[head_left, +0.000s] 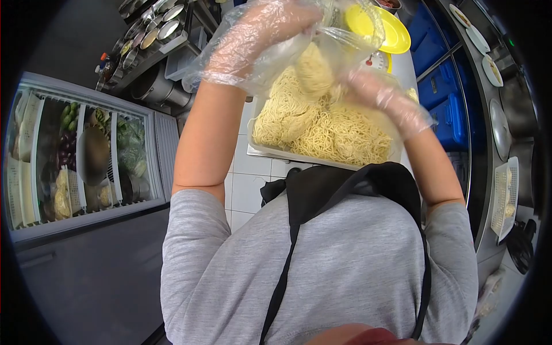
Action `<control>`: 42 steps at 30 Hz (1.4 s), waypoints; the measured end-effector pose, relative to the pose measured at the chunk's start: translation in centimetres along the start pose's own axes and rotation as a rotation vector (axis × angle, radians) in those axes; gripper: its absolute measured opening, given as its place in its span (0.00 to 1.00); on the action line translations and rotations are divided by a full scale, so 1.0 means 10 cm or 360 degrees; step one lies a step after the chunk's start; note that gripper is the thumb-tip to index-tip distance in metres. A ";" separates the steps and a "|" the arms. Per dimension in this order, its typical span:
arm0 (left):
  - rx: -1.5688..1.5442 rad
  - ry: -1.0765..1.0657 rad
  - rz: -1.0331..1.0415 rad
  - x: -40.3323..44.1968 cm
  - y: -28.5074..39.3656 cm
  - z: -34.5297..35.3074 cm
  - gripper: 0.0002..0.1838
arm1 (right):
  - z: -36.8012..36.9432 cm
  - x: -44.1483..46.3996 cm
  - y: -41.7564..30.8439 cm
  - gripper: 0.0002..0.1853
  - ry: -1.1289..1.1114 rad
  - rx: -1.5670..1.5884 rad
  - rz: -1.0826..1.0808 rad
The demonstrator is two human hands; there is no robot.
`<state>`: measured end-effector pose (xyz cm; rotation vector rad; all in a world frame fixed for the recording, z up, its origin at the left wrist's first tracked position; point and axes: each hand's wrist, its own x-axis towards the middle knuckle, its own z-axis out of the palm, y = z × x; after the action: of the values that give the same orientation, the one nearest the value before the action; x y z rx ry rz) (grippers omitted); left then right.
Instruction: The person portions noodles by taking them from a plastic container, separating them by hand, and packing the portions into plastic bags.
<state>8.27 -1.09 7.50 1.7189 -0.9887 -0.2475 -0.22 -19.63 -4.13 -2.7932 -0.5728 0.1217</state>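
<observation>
A large rectangular tub (270, 150) in front of me is heaped with yellow noodles (322, 135). Over it hangs a clear plastic bag (339, 43) with a bunch of noodles (314, 70) in its lower part, blurred by motion. My left hand (273, 26), in a loose clear plastic glove, is closed on the upper part of the bag. My right hand (374, 89), also gloved, is beside the bag above the right side of the tub. Its fingers are smeared by motion, so I cannot tell whether they grip the bag.
Behind the bag are a yellow plate (394, 31) and a dial scale (378, 60), partly covered. On the left stands a glass-topped fridge (86, 155) with vegetables; metal containers (155, 34) sit beyond it. Blue bins (448, 121) and a shelf with plates (477, 40) line the right.
</observation>
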 end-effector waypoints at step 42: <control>0.0330 -0.0235 0.0178 -0.34 -0.85 1.06 0.39 | -0.26 -0.28 0.03 0.18 -0.0038 0.0291 0.0342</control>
<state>3.92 -5.47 -5.03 1.8449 -1.2512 -0.2074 -2.30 -21.66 -1.71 -2.6688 -0.2507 0.2391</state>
